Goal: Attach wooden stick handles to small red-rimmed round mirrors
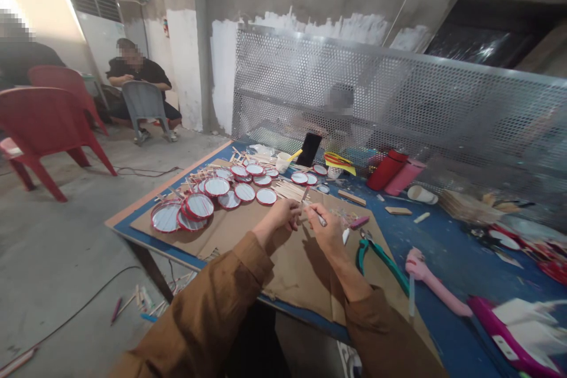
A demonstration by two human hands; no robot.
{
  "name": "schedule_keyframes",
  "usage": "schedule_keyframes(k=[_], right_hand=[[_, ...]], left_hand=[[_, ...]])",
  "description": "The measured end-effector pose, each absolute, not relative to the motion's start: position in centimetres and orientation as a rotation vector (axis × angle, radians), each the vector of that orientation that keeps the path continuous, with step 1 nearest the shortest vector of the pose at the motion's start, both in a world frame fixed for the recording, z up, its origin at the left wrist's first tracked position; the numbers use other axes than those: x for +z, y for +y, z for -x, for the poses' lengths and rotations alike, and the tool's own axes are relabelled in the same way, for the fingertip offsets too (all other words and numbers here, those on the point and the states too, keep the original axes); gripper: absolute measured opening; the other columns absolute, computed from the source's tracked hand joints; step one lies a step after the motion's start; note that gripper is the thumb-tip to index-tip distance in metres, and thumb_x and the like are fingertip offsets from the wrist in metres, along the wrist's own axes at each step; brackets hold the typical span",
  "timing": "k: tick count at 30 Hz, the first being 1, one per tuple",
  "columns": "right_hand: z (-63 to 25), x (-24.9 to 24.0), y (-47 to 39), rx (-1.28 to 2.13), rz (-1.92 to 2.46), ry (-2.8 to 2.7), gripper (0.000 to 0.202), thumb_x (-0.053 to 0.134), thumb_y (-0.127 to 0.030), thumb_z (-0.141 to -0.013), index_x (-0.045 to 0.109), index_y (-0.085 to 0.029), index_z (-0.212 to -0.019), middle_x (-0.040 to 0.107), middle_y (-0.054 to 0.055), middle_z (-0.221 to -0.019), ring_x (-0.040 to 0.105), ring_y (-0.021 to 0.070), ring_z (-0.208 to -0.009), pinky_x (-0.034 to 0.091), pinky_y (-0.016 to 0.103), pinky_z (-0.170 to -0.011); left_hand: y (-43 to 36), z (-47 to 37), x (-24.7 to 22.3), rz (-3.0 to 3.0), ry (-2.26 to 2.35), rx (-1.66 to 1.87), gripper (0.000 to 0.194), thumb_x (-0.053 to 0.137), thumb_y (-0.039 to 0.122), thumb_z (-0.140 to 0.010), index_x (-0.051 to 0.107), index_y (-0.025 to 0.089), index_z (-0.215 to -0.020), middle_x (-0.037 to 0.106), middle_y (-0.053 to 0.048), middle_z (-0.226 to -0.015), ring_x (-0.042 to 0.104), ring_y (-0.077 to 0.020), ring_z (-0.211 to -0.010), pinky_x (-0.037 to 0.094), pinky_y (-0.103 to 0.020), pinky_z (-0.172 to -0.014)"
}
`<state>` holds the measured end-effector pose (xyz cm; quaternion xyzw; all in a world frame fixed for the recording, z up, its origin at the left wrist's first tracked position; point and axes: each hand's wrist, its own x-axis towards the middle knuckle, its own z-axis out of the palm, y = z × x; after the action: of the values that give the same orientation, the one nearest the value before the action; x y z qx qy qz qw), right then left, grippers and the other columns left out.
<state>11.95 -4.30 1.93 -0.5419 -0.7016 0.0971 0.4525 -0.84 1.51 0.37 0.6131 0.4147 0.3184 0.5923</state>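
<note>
Both of my hands meet over a cardboard sheet near the middle of the table. My left hand (pixel 286 217) is closed, fingertips pinched on a thin stick (pixel 305 194) whose reddish-brown tip rises between the hands. My right hand (pixel 325 229) is wrapped round a slim pale-handled tool (pixel 321 220); its working end is too small to make out. Left of the hands lie several round red-rimmed discs (pixel 244 192) with pale faces, some stacked. Light wooden sticks (pixel 290 190) lie just beyond my fingers. Close to my right hand are teal-handled pliers (pixel 385 260) and a purple-pink object (pixel 358 222).
The cardboard (pixel 248 242) covers part of the blue table (pixel 390 212). A pink glue gun (pixel 436 283) lies at right, near a magenta box (pixel 500 331). Behind stand a phone (pixel 309 149), a cup (pixel 282 162) and red bottle (pixel 386 170), before a perforated metal panel (pixel 283 82). A person sits far left.
</note>
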Motion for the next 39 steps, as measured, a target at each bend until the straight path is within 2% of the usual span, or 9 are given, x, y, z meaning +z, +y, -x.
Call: schedule_keyframes(k=[17, 28, 39], right_hand=[[-11.74, 2.14, -4.5, 0.207, 1.344, -1.725, 0.033, 0.043, -0.043, -0.086, 0.063, -0.018, -0.076, 0.057, 0.0, -0.056, 0.052, 0.0142, -0.055, 0.036, 0.023, -0.051], [-11.71, 2.27, -4.61, 0.104, 1.359, -1.716, 0.033, 0.043, -0.042, -0.087, 0.062, -0.018, -0.076, 0.061, 0.002, -0.063, 0.051, 0.0139, -0.058, 0.037, 0.024, -0.058], [-11.73, 2.0, -4.44, 0.141, 1.334, -1.753, 0.033, 0.043, -0.041, -0.087, 0.062, -0.017, -0.077, 0.062, 0.003, -0.065, 0.051, 0.014, -0.057, 0.036, 0.024, -0.056]], left_hand=[[1.62, 0.91, 0.04, -1.458, 0.949, 0.751, 0.02, 0.051, 0.021, -0.084, 0.047, 0.016, -0.065, 0.048, 0.004, -0.041, 0.051, -0.0078, -0.035, 0.036, -0.016, -0.037], [1.47, 0.8, 0.31, -1.464, 0.973, 0.749, 0.019, 0.049, 0.017, -0.083, 0.046, 0.016, -0.064, 0.046, 0.005, -0.039, 0.049, -0.0073, -0.034, 0.036, -0.016, -0.038], [1.53, 0.74, 0.21, -1.457, 0.967, 0.753, 0.02, 0.046, 0.015, -0.084, 0.045, 0.016, -0.063, 0.047, 0.004, -0.042, 0.049, -0.008, -0.034, 0.037, -0.017, -0.037]])
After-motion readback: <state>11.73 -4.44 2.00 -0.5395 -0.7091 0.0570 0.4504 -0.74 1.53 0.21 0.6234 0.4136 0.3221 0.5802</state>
